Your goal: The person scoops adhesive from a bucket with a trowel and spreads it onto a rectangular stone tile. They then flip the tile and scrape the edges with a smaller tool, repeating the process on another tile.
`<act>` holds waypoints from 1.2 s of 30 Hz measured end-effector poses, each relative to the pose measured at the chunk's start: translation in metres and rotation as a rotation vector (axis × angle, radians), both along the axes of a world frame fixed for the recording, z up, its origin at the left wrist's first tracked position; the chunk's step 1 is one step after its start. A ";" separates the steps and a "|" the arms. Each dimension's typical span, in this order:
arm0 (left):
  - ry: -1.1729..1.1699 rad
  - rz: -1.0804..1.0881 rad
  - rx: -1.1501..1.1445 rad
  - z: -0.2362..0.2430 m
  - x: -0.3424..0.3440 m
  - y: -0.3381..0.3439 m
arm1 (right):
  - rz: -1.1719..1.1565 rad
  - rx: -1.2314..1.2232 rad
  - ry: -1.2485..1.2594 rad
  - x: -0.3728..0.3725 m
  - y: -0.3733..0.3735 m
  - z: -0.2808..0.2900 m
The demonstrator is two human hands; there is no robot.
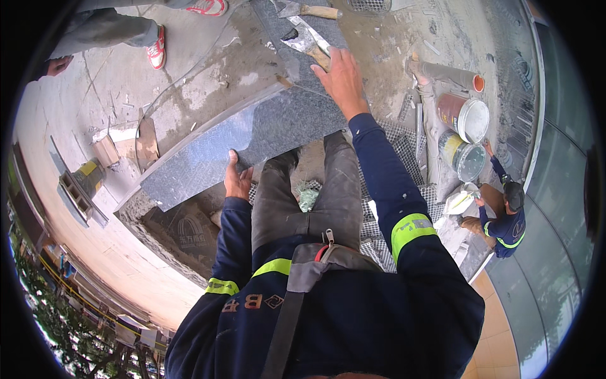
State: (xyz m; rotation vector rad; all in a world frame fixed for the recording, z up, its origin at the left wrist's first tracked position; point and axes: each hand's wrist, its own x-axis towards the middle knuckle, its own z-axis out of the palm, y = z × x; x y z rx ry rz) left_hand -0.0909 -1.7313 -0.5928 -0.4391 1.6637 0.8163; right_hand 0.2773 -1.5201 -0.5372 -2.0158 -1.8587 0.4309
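Evidently, the grey stone slab (252,129) lies slantwise before the person's trousers (328,196), its near edge close to the knees. The left hand (237,182) pinches that edge, thumb on top. Beyond the slab, the right hand (344,82) is at a wooden-handled trowel (306,44), thumb and forefinger apart; whether they close on the handle cannot be told. Past the slab's far edge, pale paving (189,31) gives open room; a rough hollow (183,230) sits below its left end. Black grid mats (404,148) lie right of it. Farther right, two pails (465,119) and a crouching co-worker (505,221) stand in the way; a red shoe (156,49) is beyond the slab.
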 end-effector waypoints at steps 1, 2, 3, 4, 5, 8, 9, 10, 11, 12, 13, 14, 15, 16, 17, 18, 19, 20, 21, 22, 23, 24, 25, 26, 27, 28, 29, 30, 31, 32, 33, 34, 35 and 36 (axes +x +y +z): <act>0.030 0.014 -0.018 0.002 0.003 0.001 | 0.015 -0.005 -0.015 0.002 0.009 -0.004; 0.059 0.027 -0.036 0.002 0.007 0.003 | 0.028 -0.010 -0.031 0.004 0.015 -0.007; 0.087 0.038 -0.054 0.004 0.011 0.005 | 0.028 -0.066 -0.012 0.006 0.017 -0.009; 0.099 0.037 -0.038 0.005 0.013 0.006 | 0.034 -0.116 0.010 0.006 0.023 -0.005; 0.110 0.034 -0.021 0.007 0.014 0.005 | 0.038 -0.167 0.029 0.007 0.027 -0.001; 0.143 -0.046 0.081 0.014 0.016 0.004 | 0.054 -0.262 0.087 0.007 0.025 0.009; 0.150 -0.094 0.114 0.018 0.015 -0.001 | 0.038 -0.222 0.088 0.010 0.025 0.008; 0.146 -0.147 0.123 0.018 0.015 -0.002 | 0.027 -0.180 0.092 0.011 0.028 0.008; 0.144 -0.205 0.129 0.020 0.013 -0.005 | 0.018 -0.139 0.097 0.011 0.032 0.007; 0.128 -0.098 0.079 0.019 0.012 -0.003 | 0.046 -0.029 0.064 0.013 0.040 0.006; 0.110 0.010 0.029 0.019 0.015 0.002 | 0.075 0.082 0.030 0.016 0.053 0.004; 0.153 0.052 -0.015 0.018 0.020 0.007 | 0.104 0.195 -0.003 0.019 0.067 0.004; 0.168 0.060 -0.004 0.018 0.023 0.011 | 0.152 0.232 -0.049 0.020 0.086 0.004; 0.182 0.065 -0.001 0.020 0.024 0.012 | 0.198 0.262 -0.095 0.022 0.103 0.002; 0.203 0.073 0.000 0.017 0.020 0.007 | 0.246 0.291 -0.134 0.022 0.117 0.000; 0.207 0.090 0.017 0.012 0.017 0.004 | 0.307 0.212 -0.165 0.024 0.129 -0.002; 0.221 0.100 0.015 0.011 0.021 0.004 | 0.366 0.135 -0.206 0.030 0.140 -0.007; 0.233 0.108 0.015 0.014 0.025 0.008 | 0.423 0.059 -0.251 0.038 0.149 -0.010; 0.243 0.115 0.016 0.016 0.031 0.012 | 0.454 0.064 -0.252 0.045 0.153 -0.014; 0.265 0.127 0.002 0.015 0.030 0.012 | 0.491 0.071 -0.244 0.047 0.155 -0.014; 0.270 0.130 0.003 0.014 0.028 0.011 | 0.527 0.079 -0.238 0.050 0.157 -0.014; 0.273 0.131 0.006 0.014 0.027 0.011 | 0.510 0.064 -0.199 0.052 0.157 -0.014; 0.278 0.135 0.005 0.013 0.025 0.008 | 0.497 0.047 -0.159 0.052 0.152 -0.009; 0.287 0.143 0.002 0.012 0.024 0.007 | 0.481 0.032 -0.119 0.052 0.147 -0.003; 0.294 0.157 0.003 0.011 0.025 0.005 | 0.488 0.003 -0.110 0.054 0.144 0.004; 0.292 0.165 0.007 0.012 0.029 0.009 | 0.488 -0.025 -0.109 0.061 0.139 0.013; 0.296 0.174 0.008 0.013 0.030 0.009 | 0.489 -0.056 -0.103 0.062 0.133 0.022; 0.294 0.177 0.014 0.014 0.031 0.009 | 0.511 -0.044 -0.127 0.064 0.124 0.031; 0.294 0.182 0.019 0.014 0.030 0.008 | 0.536 -0.032 -0.148 0.063 0.116 0.047; 0.292 0.182 0.025 0.013 0.030 0.008 | 0.556 -0.020 -0.171 0.063 0.109 0.058; 0.293 0.177 0.023 0.013 0.029 0.007 | 0.584 -0.005 -0.222 0.063 0.102 0.063; 0.293 0.170 0.023 0.011 0.029 0.006 | 0.610 0.010 -0.272 0.063 0.096 0.067; 0.294 0.163 0.022 0.009 0.028 0.005 | 0.636 0.025 -0.322 0.062 0.092 0.069; 0.291 0.165 0.021 0.008 0.028 0.003 | 0.633 0.035 -0.332 0.058 0.090 0.069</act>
